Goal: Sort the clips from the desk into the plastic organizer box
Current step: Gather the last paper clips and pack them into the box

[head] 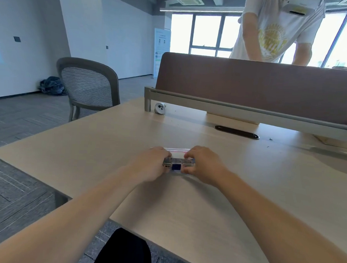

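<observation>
At the far left, beside the pale wood tabletop (185,211), stands a grey mesh-backed chair (87,85), and a dark bundle of cloth (51,85) lies on the floor behind it. A small white round device (159,108) sits at the tabletop's back edge, under the end of a brown fabric divider panel (250,85).

Near the middle of the tabletop, the left hand (150,164) has its grip curled round the left end of a small clear plastic organizer box (178,163). The box rests on the tabletop between both hands. A small blue piece (176,167) shows in its middle compartment; whether that is a clip cannot be told. A clear strip with a pink line (177,149) lies just behind the box.

The right hand (203,164) has its grip curled on the box's right end, fingertips pressing its top edge. Farther back and to the right, a black oval cable slot (236,132) is set into the tabletop. Beyond the divider a person in a white T-shirt with a yellow print (276,30) leans forward.
</observation>
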Action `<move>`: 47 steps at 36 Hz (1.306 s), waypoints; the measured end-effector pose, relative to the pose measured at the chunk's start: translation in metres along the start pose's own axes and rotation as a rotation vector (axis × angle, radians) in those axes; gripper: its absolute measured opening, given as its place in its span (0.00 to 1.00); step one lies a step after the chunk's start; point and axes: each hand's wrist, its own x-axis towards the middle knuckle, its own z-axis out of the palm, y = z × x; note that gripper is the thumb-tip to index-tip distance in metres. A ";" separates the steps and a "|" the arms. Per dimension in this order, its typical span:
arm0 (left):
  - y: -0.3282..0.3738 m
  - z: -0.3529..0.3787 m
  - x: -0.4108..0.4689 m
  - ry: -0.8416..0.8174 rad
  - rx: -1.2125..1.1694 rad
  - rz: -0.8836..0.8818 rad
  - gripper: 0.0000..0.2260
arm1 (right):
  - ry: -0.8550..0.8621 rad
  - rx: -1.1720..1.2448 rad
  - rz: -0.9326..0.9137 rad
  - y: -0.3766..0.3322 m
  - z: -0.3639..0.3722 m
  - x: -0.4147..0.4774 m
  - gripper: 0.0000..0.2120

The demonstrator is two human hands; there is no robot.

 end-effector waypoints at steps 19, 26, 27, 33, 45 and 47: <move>-0.005 -0.001 0.003 0.045 0.017 0.012 0.05 | 0.164 -0.221 -0.135 -0.012 0.019 -0.003 0.22; -0.003 -0.002 0.005 0.063 0.010 0.005 0.13 | 0.262 -0.176 -0.171 -0.010 0.013 -0.003 0.14; -0.003 -0.002 0.006 0.058 0.008 0.002 0.13 | 0.282 -0.177 -0.175 -0.011 0.013 -0.004 0.13; 0.001 -0.007 0.008 0.043 0.015 -0.006 0.16 | 0.377 -0.165 -0.247 -0.014 0.013 -0.004 0.09; -0.008 0.002 0.007 -0.038 0.016 0.010 0.11 | 0.221 -0.033 -0.238 -0.012 0.013 -0.005 0.11; -0.008 0.003 0.007 -0.041 0.008 0.020 0.10 | 0.186 -0.027 -0.218 -0.013 0.015 -0.005 0.11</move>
